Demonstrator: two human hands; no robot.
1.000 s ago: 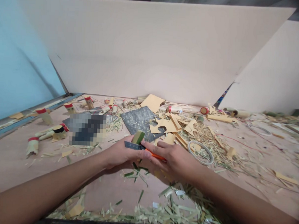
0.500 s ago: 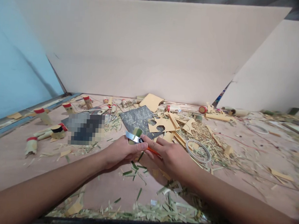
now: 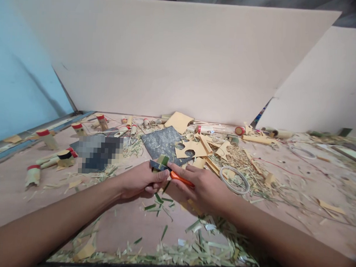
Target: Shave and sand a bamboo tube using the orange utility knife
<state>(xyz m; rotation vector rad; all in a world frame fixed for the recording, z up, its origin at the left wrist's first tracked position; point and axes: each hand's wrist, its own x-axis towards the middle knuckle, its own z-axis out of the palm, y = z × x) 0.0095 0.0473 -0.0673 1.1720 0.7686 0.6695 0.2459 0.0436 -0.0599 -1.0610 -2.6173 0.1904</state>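
A short green bamboo piece is pinched in the left hand; an orange-handled knife is gripped by the right hand, blade against it. A slip could cut the left fingers.

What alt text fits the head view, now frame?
The left hand grips a short green bamboo piece while the right hand presses an orange-handled utility knife against it, above a pinkish board table strewn with green bamboo shavings. Cut tan cardboard scraps, a clear tape ring and red-capped bamboo tubes lie around.
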